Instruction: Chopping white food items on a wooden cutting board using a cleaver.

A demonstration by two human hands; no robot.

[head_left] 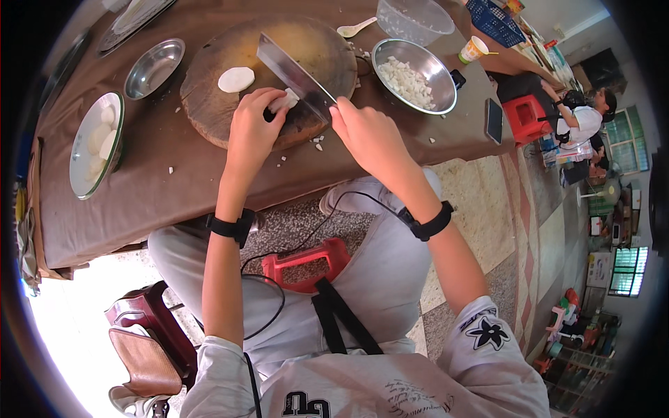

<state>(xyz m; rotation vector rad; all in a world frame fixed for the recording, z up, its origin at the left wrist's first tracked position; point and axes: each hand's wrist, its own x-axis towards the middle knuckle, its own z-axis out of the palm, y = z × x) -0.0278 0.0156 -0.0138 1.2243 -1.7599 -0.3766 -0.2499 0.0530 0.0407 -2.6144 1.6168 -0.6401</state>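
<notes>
On the round wooden chopping board (209,66), my left hand (254,118) grips a piece of white vegetable (286,102) with its fingers bent over it. My right hand (366,132) is closed round the handle of a cleaver (293,75). The blade stands on the board just right of the white piece, slanting toward the far left. Whether its edge touches the piece I cannot tell. A round white slice (236,79) lies flat beyond my left hand. Small diced bits (318,143) are scattered by the near right rim of the board.
To the right, a steel bowl (439,80) holds white dice, near a clear plastic bowl (414,21), a white spoon (357,28), a paper cup (473,49) and a phone (493,120). On the left are a steel bowl (155,68) and an enamel basin (85,182) of white pieces. Another person (584,115) sits far right.
</notes>
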